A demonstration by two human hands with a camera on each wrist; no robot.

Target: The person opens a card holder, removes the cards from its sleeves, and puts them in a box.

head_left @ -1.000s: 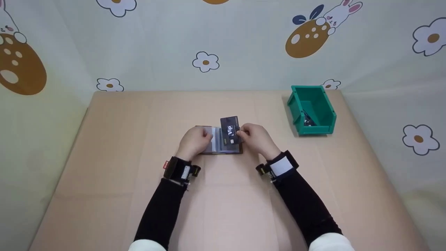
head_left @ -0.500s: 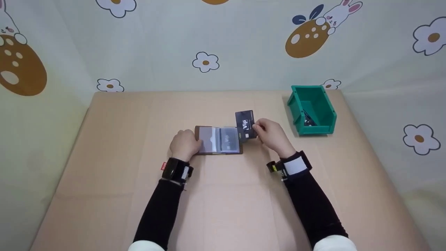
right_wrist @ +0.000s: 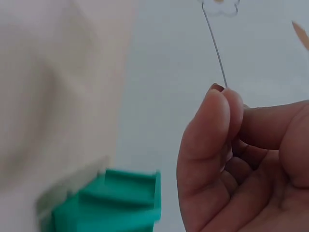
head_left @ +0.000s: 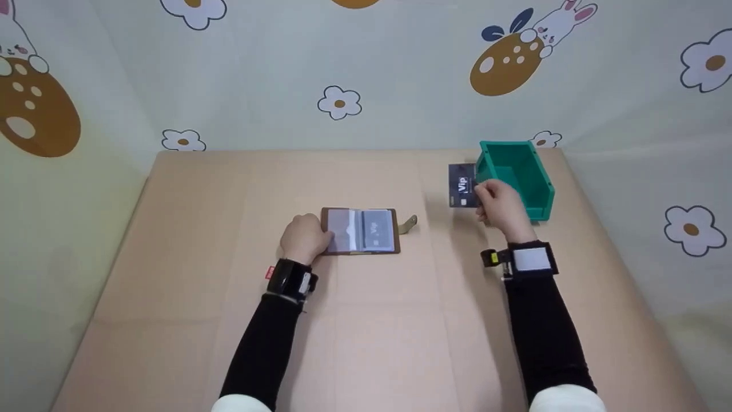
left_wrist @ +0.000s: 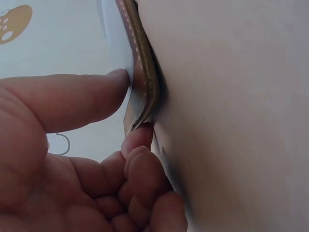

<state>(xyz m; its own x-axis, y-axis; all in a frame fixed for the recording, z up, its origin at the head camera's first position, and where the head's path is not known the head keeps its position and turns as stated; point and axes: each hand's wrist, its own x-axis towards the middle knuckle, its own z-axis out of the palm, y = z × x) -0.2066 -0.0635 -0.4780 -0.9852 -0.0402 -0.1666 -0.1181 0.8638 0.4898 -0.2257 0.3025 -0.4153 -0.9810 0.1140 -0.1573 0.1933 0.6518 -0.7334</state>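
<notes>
A dark card [head_left: 461, 186] printed "Vip" is pinched by my right hand [head_left: 504, 210], held up just left of the green bin [head_left: 543, 197]. In the right wrist view the card [right_wrist: 215, 46] shows edge-on as a thin line between thumb and fingers. An open brown card holder [head_left: 361, 253] with clear sleeves lies on the table, a greyish card visible in its right sleeve. My left hand [head_left: 305, 239] grips its left edge; the left wrist view has the thumb on top of the stitched cover [left_wrist: 147, 72] and curled fingers beneath.
The green bin stands at the back right of the tan table [head_left: 257, 343], partly hidden by my right hand. A strap [head_left: 408, 224] sticks out from the card holder's right side. Patterned curtain walls [head_left: 257, 74] border the table at the back and sides.
My right hand has drawn the Vip card off the card holder and carried it right, up to the bin. The left hand shifted from over the left sleeve to the holder's left edge.
</notes>
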